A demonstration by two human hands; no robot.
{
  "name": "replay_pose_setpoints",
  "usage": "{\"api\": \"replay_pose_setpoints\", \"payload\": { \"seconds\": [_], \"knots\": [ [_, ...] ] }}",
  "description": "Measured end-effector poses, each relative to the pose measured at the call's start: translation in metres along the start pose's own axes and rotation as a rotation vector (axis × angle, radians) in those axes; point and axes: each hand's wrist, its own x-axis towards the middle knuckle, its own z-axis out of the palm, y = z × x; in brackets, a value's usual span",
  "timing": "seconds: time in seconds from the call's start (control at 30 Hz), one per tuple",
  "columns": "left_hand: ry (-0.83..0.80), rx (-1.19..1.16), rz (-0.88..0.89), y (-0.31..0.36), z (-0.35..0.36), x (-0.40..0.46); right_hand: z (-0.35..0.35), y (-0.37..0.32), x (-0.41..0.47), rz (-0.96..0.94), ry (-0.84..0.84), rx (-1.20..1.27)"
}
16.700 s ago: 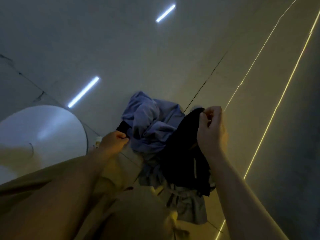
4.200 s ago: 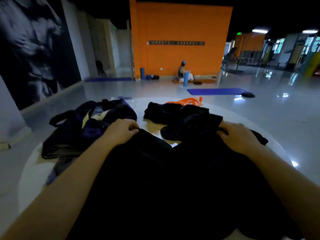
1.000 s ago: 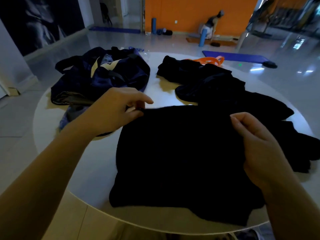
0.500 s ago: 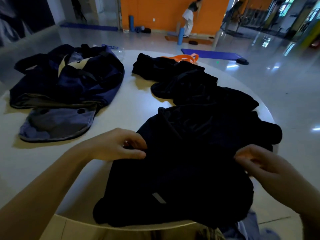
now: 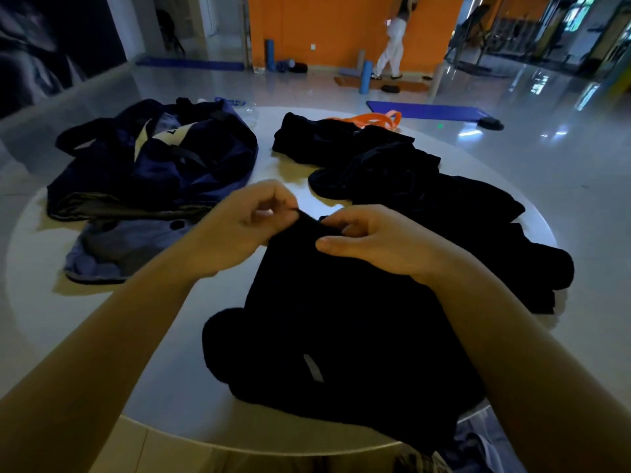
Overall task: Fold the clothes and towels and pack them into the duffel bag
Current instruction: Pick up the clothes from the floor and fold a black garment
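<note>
Head view showed a black garment (image 5: 341, 336) spread on the near part of the round white table (image 5: 44, 302), its far edge raised between both hands. The left hand (image 5: 235, 230) pinched that edge with curled fingers; the right hand (image 5: 379, 244), just beside it, gripped the same edge, thumb pressed on the cloth. The navy duffel bag (image 5: 153, 158) lay far left, well apart from the hands. More black clothes (image 5: 409, 179) were heaped far right.

round white table (image 5: 164, 370): navy duffel bag (image 5: 153, 158) far left, grey-blue cloth (image 5: 119, 247) just in front of it, black clothes pile (image 5: 392, 172) right, black garment (image 5: 341, 336) near edge.
</note>
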Motion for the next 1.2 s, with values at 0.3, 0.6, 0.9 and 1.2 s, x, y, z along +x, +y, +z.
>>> {"api": "replay_pose_setpoints", "payload": {
  "seconds": [0.3, 0.6, 0.9, 1.2],
  "knots": [
    [0.172, -0.015, 0.006, 0.022, -0.006, 0.019, -0.049, 0.002, -0.034, -0.003, -0.100, 0.014],
    [-0.003, 0.087, -0.234, -0.024, -0.012, -0.014, -0.032, 0.034, -0.005, -0.036, 0.351, -0.066],
    [-0.001, 0.715, -0.043, -0.002, 0.067, 0.022, -0.014, 0.038, -0.015, 0.042, 0.377, -0.263],
    [-0.121, 0.483, -0.056, -0.012, 0.010, 0.033, 0.012, 0.089, -0.100, 0.161, 0.372, -0.246]
  ]
}}
